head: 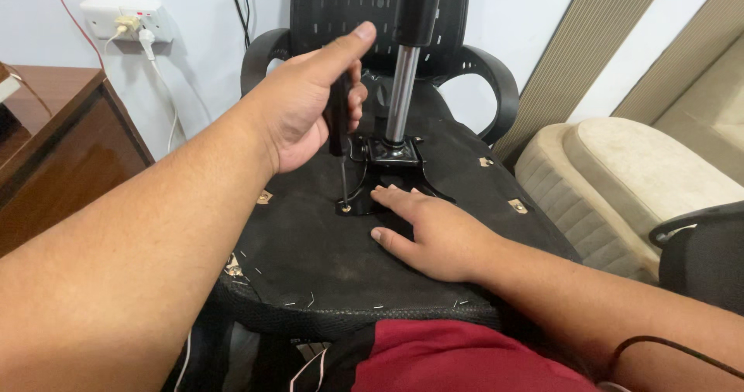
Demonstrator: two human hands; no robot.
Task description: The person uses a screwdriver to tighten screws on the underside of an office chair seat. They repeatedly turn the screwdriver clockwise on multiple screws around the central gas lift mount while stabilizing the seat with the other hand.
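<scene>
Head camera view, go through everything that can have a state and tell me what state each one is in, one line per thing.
Left hand: closed around the screwdriver handle.
Screwdriver: upright, tip down at a hole in the plate.
Right hand: open, flat on the seat underside.
Office chair: upturned, underside facing up.
Gas lift cylinder: standing upright in the mounting plate.
Mounting plate: sitting on the seat underside.
Wall socket: plugs inserted.
</scene>
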